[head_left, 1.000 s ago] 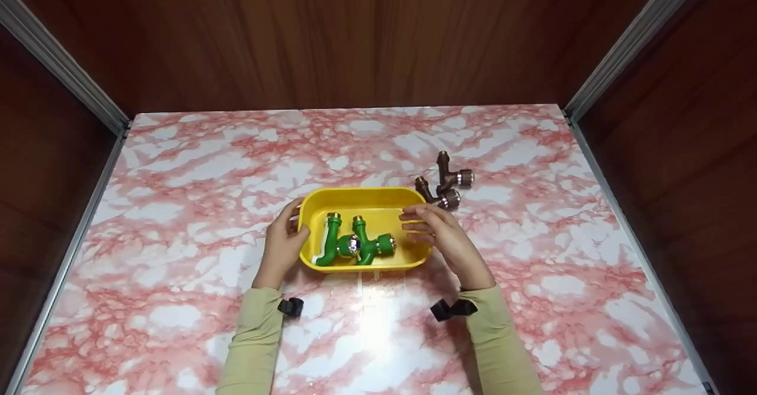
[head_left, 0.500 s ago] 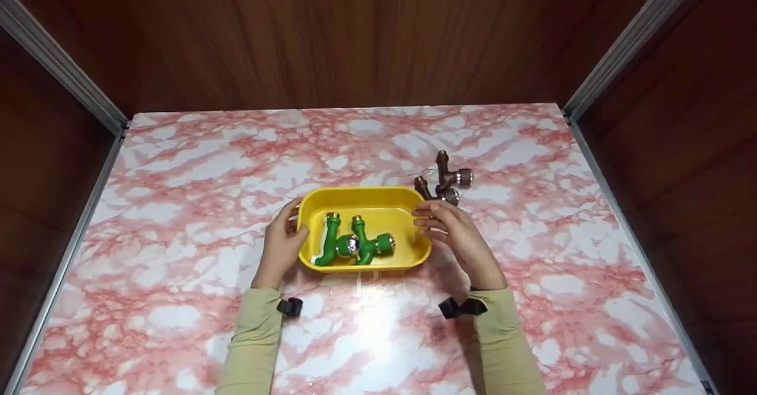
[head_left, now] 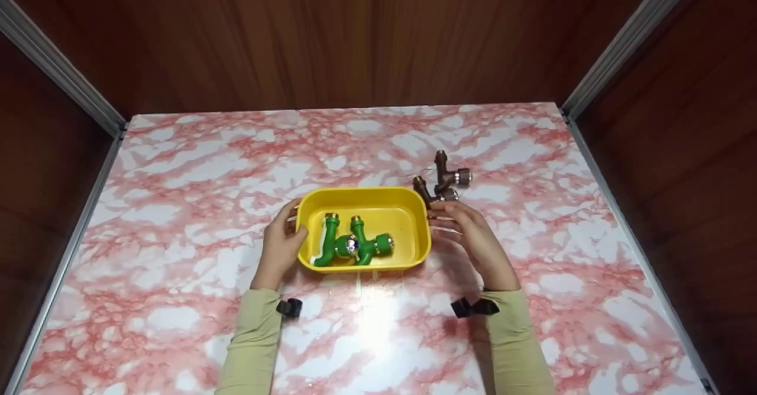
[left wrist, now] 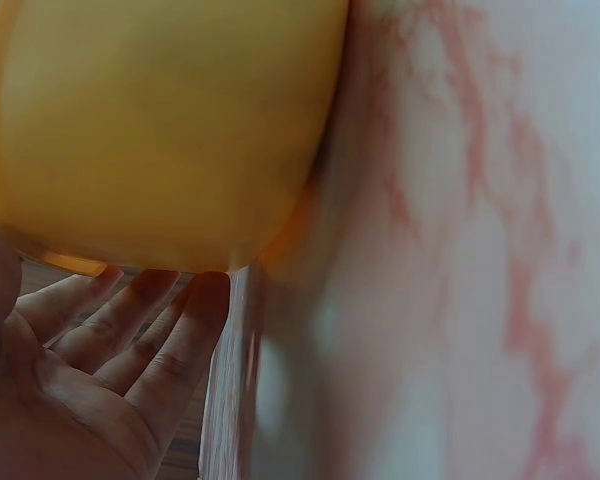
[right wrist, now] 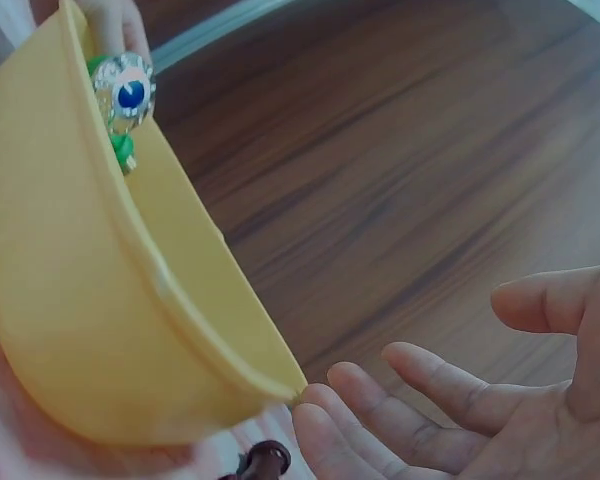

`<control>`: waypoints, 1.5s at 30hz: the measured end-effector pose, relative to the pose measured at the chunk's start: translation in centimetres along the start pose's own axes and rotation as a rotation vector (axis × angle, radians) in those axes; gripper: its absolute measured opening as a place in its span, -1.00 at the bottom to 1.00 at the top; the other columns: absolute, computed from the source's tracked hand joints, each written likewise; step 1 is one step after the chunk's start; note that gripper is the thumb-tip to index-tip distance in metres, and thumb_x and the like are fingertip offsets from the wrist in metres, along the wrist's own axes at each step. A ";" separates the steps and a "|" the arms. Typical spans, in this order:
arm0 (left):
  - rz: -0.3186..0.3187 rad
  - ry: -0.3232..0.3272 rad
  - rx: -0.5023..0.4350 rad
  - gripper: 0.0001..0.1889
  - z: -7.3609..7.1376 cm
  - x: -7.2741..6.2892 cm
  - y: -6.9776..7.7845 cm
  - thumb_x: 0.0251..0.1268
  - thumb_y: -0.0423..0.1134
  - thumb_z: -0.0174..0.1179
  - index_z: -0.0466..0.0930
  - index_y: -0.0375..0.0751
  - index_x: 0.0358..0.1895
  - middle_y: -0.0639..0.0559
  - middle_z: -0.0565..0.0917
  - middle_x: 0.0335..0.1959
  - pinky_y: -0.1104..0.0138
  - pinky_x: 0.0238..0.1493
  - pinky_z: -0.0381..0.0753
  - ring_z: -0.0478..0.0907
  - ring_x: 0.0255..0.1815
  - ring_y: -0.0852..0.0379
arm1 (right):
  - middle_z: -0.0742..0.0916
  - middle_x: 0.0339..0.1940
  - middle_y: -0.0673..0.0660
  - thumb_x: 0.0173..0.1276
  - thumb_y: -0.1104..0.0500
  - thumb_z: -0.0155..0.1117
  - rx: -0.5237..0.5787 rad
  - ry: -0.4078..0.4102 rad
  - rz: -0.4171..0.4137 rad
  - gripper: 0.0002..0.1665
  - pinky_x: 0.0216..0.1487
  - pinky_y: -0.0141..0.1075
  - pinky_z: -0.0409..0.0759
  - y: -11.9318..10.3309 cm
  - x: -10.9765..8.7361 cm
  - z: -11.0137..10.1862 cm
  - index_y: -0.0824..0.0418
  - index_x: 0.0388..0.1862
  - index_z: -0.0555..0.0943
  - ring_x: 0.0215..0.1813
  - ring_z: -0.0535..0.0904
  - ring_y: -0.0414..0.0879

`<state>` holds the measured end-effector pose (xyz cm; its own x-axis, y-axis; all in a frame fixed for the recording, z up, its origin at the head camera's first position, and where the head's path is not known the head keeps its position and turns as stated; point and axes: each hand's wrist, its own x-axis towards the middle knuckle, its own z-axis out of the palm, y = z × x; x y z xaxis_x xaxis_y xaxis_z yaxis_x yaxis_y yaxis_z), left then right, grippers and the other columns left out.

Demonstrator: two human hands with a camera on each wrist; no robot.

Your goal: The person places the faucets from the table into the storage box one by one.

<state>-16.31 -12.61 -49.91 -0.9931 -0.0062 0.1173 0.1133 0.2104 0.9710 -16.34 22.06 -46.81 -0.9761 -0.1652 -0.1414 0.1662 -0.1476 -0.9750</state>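
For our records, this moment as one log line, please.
left hand: holds tub | green taps: inside tub | right hand: beside tub | brown taps: outside

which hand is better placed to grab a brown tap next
Likely the right hand: it is beside the brown taps, holding nothing, while the left hand holds the yellow tub.

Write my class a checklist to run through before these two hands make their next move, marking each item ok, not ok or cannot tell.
1. Yellow tub open side up: ok.
2. Both green taps inside the tub: ok, lying side by side.
3. Left hand holding the tub: ok, thumb and fingers at its side.
4. Right hand touching the tub: cannot tell, fingertips are at its edge.
5. Nearer brown tap fully visible from the head: not ok, right-hand fingers partly cover it.
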 end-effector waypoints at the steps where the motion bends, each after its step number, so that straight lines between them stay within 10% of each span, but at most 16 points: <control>1: 0.003 -0.001 -0.001 -0.44 0.0 0.0 0.0 0.18 -0.62 0.03 0.33 -0.43 0.32 -0.44 0.52 0.04 0.39 -0.17 0.57 0.55 -0.07 -0.34 | 0.54 0.10 0.48 0.53 0.11 -0.05 -0.006 0.003 0.001 -0.47 0.20 0.12 0.38 0.0 0.0 -0.2 0.55 0.20 0.37 0.17 0.40 0.43; 45: -0.020 0.017 0.005 -0.44 0.1 0.0 0.0 0.17 -0.62 0.04 0.34 -0.41 0.32 -0.45 0.52 0.06 0.34 -0.13 0.58 0.55 -0.06 -0.35 | 0.51 0.16 0.47 0.47 0.03 0.01 -0.094 0.121 0.073 -0.38 0.16 0.02 0.46 1.6 0.6 -5.8 0.54 0.24 0.33 0.14 0.50 0.27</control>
<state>-16.29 -12.53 -49.94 -0.9945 -0.0274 0.1013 0.0931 0.2146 0.9722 -17.42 27.40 -49.47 -0.9726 -0.0522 -0.2265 0.2289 -0.0466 -0.9723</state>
